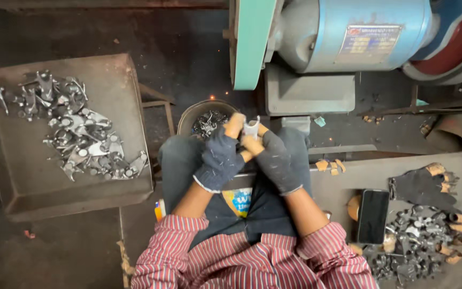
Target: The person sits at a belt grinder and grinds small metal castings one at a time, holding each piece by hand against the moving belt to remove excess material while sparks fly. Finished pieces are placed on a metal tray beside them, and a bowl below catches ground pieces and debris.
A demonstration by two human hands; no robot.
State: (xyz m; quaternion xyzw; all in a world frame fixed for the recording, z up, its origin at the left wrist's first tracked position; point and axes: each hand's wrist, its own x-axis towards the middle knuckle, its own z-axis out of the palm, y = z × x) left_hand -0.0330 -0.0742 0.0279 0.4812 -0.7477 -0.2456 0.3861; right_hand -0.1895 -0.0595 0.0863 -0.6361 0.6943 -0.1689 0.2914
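Grey knit gloves cover both hands: our left hand (219,157) and right hand (274,160) together pinch one small metal casting (251,128) above the bucket (205,121), just below the green grinding belt (250,43); trays (28,182) flank us within reach.

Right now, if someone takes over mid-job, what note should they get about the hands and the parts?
Left hand and right hand, both gloved, together grip one small metal part in front of the grinding machine.
A pile of similar parts lies on the tray to the left; more sit in the round bucket ahead and on the right, beside a phone and spare gloves.
Which pile is finished cannot be told.
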